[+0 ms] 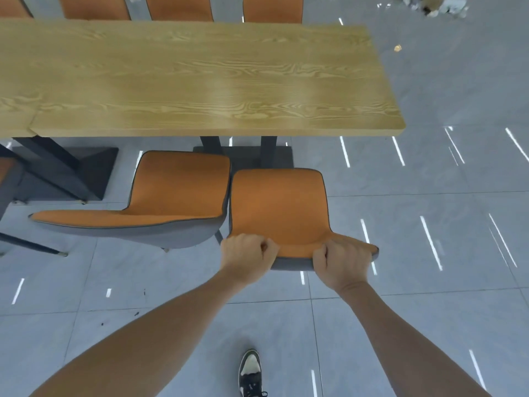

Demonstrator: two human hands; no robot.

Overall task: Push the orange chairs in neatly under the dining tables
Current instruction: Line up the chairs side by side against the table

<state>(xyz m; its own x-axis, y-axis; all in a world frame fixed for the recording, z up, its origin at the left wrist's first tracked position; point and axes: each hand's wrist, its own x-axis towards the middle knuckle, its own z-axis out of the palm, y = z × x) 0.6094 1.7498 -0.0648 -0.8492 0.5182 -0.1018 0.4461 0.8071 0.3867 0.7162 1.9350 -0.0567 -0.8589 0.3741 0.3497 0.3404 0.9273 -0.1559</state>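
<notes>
At frame centre, the backrest top of an orange chair is clenched by both hands. It and its left neighbour are not yet tucked under the desk.

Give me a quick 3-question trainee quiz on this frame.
1. True or false: both hands grip the top of the same chair.
2. The neighbouring chair stands: A) square to the table B) turned at an angle C) tipped over.
3. What do the left hand and right hand curl the fingers over?

Key: 1 true; 2 B; 3 the backrest's top edge.
</notes>
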